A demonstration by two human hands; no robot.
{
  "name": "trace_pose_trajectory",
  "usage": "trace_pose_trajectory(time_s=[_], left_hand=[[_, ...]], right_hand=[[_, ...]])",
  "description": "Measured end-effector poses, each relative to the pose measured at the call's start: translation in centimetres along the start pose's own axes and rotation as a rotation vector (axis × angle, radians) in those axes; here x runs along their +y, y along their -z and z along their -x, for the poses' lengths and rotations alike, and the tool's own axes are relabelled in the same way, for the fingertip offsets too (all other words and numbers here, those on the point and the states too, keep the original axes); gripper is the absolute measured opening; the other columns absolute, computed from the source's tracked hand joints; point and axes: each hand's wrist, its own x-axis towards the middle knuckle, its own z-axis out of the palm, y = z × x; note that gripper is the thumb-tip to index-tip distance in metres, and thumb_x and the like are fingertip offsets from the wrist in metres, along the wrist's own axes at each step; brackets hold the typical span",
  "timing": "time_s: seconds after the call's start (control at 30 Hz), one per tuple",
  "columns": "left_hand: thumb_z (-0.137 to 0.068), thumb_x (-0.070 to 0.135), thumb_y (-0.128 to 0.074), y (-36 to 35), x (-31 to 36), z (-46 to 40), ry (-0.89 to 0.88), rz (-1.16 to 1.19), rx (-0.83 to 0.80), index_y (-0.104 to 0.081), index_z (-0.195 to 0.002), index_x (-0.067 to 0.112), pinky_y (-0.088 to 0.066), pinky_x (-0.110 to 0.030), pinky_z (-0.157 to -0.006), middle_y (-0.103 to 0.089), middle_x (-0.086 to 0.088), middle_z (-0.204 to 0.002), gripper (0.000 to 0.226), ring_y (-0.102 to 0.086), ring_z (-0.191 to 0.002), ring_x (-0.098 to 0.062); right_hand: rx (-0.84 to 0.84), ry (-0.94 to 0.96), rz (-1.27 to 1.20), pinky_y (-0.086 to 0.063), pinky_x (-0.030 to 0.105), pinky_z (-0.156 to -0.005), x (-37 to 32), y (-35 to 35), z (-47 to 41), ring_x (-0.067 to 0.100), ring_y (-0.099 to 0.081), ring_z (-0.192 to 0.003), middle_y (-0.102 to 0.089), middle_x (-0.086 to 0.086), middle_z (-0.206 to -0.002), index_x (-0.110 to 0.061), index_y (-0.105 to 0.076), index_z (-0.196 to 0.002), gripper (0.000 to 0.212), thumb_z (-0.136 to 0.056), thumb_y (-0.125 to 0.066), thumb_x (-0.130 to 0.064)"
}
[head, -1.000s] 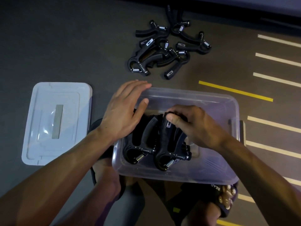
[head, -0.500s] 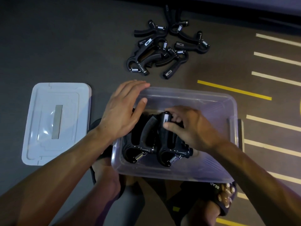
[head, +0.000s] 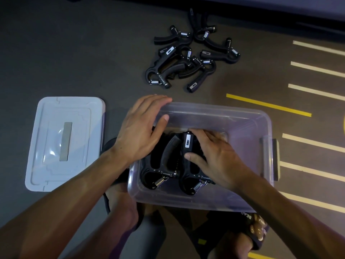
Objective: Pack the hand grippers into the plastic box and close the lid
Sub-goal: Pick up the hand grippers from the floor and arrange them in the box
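A clear plastic box (head: 248,128) stands on the floor in front of me. Two black hand grippers lie side by side in its left half: the left one (head: 164,165) and the right one (head: 188,157). My right hand (head: 214,157) is down inside the box, with fingers and thumb curled round the right hand gripper's handle. My left hand (head: 141,128) rests flat over the box's far left corner, fingers straight, thumb inside the rim. A pile of several loose hand grippers (head: 192,57) lies on the floor beyond the box. The grey lid (head: 65,143) lies flat to the left.
My two feet in sandals (head: 253,232) stand just below the box. White and yellow painted lines (head: 268,104) cross the floor on the right. A dark edge (head: 280,14) runs along the top of the view.
My right hand has pushed the right hand gripper lower into the box, beside the left one. My left hand stays on the box's corner.
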Motion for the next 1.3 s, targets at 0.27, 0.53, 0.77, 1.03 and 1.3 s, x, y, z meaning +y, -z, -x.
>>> trace_pose_trajectory(time_s=[0.27,0.53,0.77,1.03,1.3], left_hand=[[-0.105,0.023,-0.051,0.1,0.0,-0.2,0.005,0.001,-0.008,-0.054,-0.141,0.014,-0.036,-0.037,-0.115,-0.057,0.001,-0.141,0.038,-0.047,-0.135,-0.020],[-0.105,0.025,-0.047,0.2,-0.7,-2.3,0.018,-0.032,-0.035,-0.065,-0.128,0.016,-0.046,-0.045,-0.096,-0.068,0.003,-0.116,0.030,-0.061,-0.107,-0.024],[-0.105,0.026,-0.046,0.3,-0.7,-2.5,0.022,-0.041,-0.053,-0.065,-0.128,0.016,-0.046,-0.043,-0.095,-0.068,0.002,-0.117,0.031,-0.061,-0.109,-0.023],[-0.104,0.024,-0.049,0.4,-0.6,-2.5,0.018,-0.041,-0.050,-0.066,-0.126,0.015,-0.048,-0.041,-0.093,-0.068,0.002,-0.115,0.029,-0.061,-0.108,-0.022],[-0.106,0.027,-0.044,0.5,-0.4,-2.3,0.040,-0.053,-0.071,-0.064,-0.128,0.018,-0.046,-0.044,-0.096,-0.067,0.003,-0.116,0.032,-0.060,-0.110,-0.023]], right_hand=[[-0.010,0.070,-0.007,-0.043,0.035,-0.105,-1.0,3.6,-1.0,0.019,-0.057,-0.119,-0.061,0.000,-0.129,-0.020,-0.051,-0.133,0.055,-0.088,-0.052,-0.050],[0.148,-0.081,-0.122,-0.048,0.023,-0.077,1.5,9.7,-13.6,0.015,-0.063,-0.083,-0.068,-0.003,-0.091,-0.021,-0.067,-0.107,0.020,-0.092,-0.054,-0.018],[-0.248,-0.283,0.087,-0.049,0.038,-0.098,6.2,4.6,-22.1,0.030,-0.059,-0.117,-0.064,0.004,-0.120,-0.025,-0.060,-0.120,0.050,-0.075,-0.053,-0.045],[-0.199,-0.325,0.053,-0.044,0.027,-0.090,8.8,3.6,-22.6,0.022,-0.059,-0.109,-0.065,0.002,-0.119,-0.031,-0.058,-0.110,0.038,-0.078,-0.076,-0.043],[0.287,-0.182,-0.112,-0.048,0.024,-0.073,6.8,8.4,-17.0,0.017,-0.065,-0.084,-0.067,-0.007,-0.088,-0.029,-0.064,-0.093,0.028,-0.079,-0.062,-0.053]])
